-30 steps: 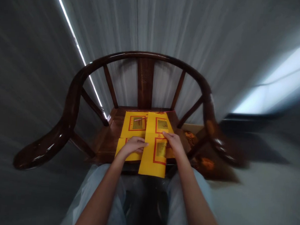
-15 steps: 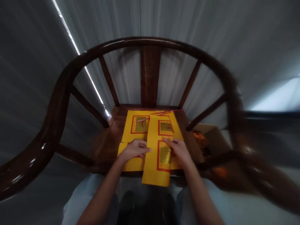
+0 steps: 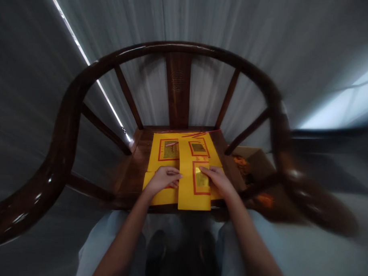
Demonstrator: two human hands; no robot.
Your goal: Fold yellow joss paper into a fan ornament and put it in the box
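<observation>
A long strip of yellow paper (image 3: 186,194) with red frames and gold panels stands over other yellow sheets on the chair seat. My left hand (image 3: 163,179) pinches its left edge between thumb and fingers. On the other side, my right hand (image 3: 218,178) grips the right edge, its thumb on the gold panel and its fingers behind. Beneath lie flat yellow sheets (image 3: 155,155) with similar red-framed gold panels, partly covered by the strip and my hands. A small pinkish stick-like thing (image 3: 171,144) rests on the left panel.
The dark wooden chair (image 3: 181,47) curves its rail and arms around the seat. Red thin strips (image 3: 196,135) lie at the seat's back edge. A cardboard box (image 3: 257,156) with orange items stands on the floor at right. Grey curtain-like wall (image 3: 146,20) rises behind.
The strip's lower end has moved up and toward the seat, and it now looks shorter. Both hands keep their hold with small shifts. The view has shifted slightly.
</observation>
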